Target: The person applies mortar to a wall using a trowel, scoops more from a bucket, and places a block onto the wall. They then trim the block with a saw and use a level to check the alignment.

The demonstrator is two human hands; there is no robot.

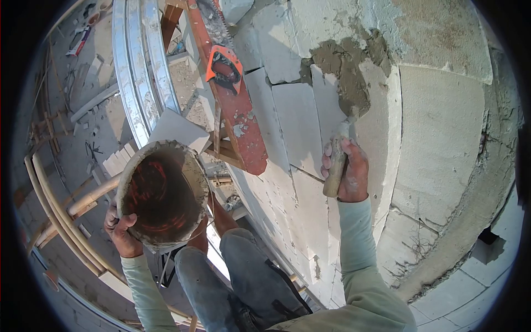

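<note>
My right hand (352, 169) is wrapped round the wooden handle (335, 171) of a trowel. The trowel's blade is mostly hidden by wet grey mortar (354, 91) on the pale block wall (296, 110). More mortar is smeared above it and to its right. At the left, my left hand (123, 229) grips the rim of a round bucket (193, 182), its thumb over the edge. The bucket's inside is dark with reddish streaks, and mortar residue coats its rim.
A handsaw with an orange handle (239, 71) lies on a red board (246, 130) beside the wall. Metal channels (138, 66) run along the upper left, near a grey square panel (178, 130). Bamboo poles (69, 213) stand at the left, with rubble below.
</note>
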